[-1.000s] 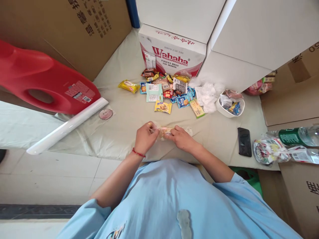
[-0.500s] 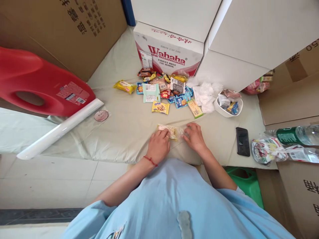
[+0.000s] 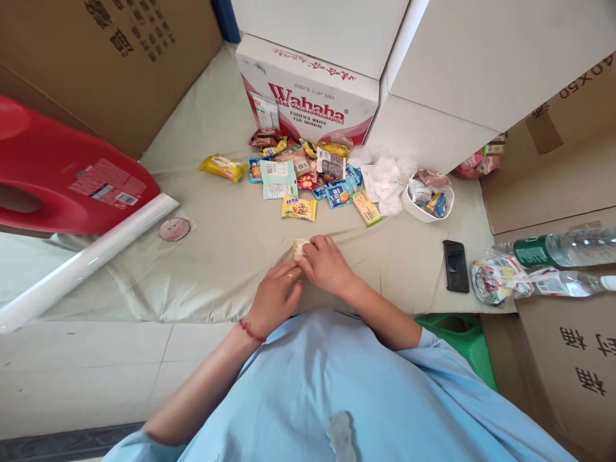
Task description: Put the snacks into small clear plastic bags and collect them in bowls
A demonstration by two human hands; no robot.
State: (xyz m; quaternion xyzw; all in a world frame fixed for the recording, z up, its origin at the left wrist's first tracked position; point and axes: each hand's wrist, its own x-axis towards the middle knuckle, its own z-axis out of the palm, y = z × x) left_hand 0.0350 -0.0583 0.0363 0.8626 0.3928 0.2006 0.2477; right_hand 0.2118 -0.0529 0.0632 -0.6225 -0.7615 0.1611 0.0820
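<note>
A small yellowish snack packet (image 3: pixel 300 248) in clear plastic film lies on the cloth-covered surface close to my body, mostly covered by my hands. My right hand (image 3: pixel 329 264) reaches across from the right, fingers bent over the packet and pressing on it. Against the packet's near left side, my left hand (image 3: pixel 278 294) has its fingers curled together, the tips meeting the right hand's fingers. A red string bracelet (image 3: pixel 251 331) circles my left wrist. Just beyond the hands sits a yellow cookie packet (image 3: pixel 299 208).
Several snack packets (image 3: pixel 282 179) are heaped before a Wahaha carton (image 3: pixel 308 96). A white bowl (image 3: pixel 428 212) of packets and a phone (image 3: pixel 455 266) stand to the right, near plastic bottles (image 3: pixel 563 249). Leftward are a white film roll (image 3: pixel 91 260), a round pink item (image 3: pixel 174 229) and a red jug (image 3: pixel 72 160).
My right hand has moved left over the packet, folding in the film that stretched out to the right. Both hands are now close together. The view has shifted slightly.
</note>
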